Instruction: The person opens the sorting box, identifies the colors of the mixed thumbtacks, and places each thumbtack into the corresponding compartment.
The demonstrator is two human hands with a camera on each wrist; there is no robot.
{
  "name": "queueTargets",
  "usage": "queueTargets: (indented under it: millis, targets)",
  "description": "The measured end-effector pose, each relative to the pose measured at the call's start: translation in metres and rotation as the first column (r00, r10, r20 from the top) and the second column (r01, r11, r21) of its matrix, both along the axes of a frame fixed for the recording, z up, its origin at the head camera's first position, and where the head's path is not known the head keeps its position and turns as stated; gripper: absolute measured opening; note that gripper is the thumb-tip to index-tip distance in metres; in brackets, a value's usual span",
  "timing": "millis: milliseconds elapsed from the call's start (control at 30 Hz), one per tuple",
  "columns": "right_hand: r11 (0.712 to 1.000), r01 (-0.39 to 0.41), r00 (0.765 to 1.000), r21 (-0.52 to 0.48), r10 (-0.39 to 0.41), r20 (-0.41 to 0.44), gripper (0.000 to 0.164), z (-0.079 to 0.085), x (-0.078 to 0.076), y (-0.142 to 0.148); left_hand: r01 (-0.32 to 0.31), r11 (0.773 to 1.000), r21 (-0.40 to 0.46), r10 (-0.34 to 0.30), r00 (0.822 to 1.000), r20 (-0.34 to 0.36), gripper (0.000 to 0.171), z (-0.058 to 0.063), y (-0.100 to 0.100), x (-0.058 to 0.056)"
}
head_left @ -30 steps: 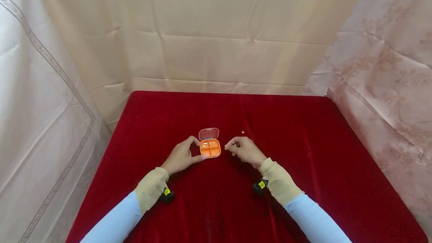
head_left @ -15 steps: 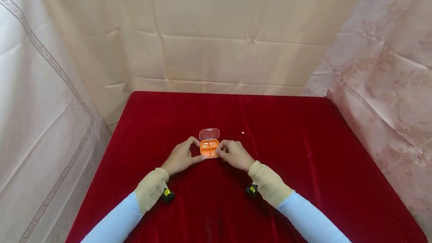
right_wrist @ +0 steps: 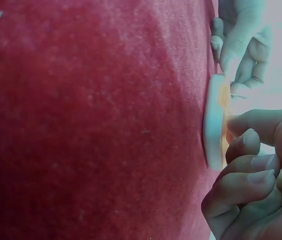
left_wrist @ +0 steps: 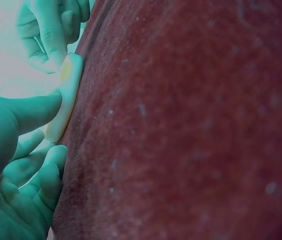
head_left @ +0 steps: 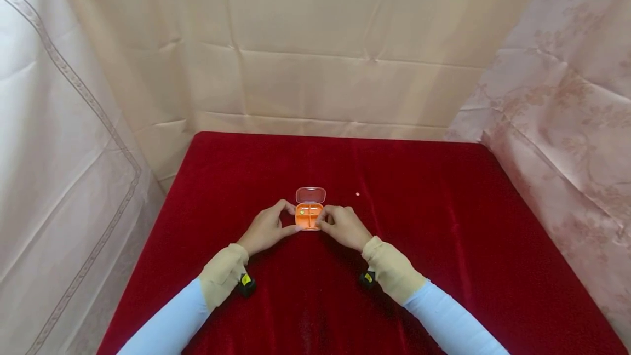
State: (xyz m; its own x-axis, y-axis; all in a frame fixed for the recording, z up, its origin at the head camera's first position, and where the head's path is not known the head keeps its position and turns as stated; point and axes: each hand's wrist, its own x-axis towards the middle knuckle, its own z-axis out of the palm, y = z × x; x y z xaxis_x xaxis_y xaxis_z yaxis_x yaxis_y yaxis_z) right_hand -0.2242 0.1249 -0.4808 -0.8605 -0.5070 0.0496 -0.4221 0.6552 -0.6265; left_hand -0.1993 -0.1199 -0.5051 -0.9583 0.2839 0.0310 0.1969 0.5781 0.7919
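An orange pill box (head_left: 309, 216) with four-way dividers stands on the red cloth, its clear lid (head_left: 310, 195) swung back. My left hand (head_left: 266, 227) holds the box by its left side, the thumb along the front edge. A small yellow-green pill (head_left: 302, 212) lies in the back left compartment. The right hand (head_left: 343, 226) has its thumb and index fingertips down in the front right compartment, other fingers curled, as the right wrist view also shows. Whether a pill is still between those fingertips is hidden. A small pale pink pill (head_left: 357, 194) lies on the cloth behind the right hand.
The red velvet cloth (head_left: 424, 196) covers the whole table. Beige curtain (head_left: 305, 43) hangs behind it, with a pale curtain (head_left: 64, 141) at the left and a flowered one (head_left: 567, 97) at the right.
A second ago the right hand pinched a small yellow pill to the right of the box. It then moved left into the front right compartment and stays there. The left hand keeps its hold.
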Motion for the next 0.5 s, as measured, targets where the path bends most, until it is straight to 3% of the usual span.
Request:
queueTargets:
  millis: [100,233,367,500]
  targets:
    - [0.999,0.025,1.0,-0.025,-0.025,0.014,0.005,0.001,-0.003,0.006,0.001,1.0,-0.001,-0.001,1.0,-0.001,0.038,-0.001,0.0,0.0]
    - [0.985,0.159,0.987,-0.066,-0.159,0.002,0.006,0.005,-0.015,0.026,0.022,1.0,-0.003,-0.022,1.0,-0.01,0.041,0.0,0.001,0.0]
    - [0.946,0.322,0.947,-0.035,-0.322,-0.004,0.008,0.005,-0.034,0.051,0.032,0.999,-0.006,-0.032,0.999,-0.014,0.041,0.0,0.0,-0.001]
    - [0.905,0.425,0.903,-0.001,-0.423,0.068,0.019,-0.006,-0.05,0.069,0.034,0.999,-0.005,-0.034,0.999,-0.019,0.04,0.0,-0.002,0.001]
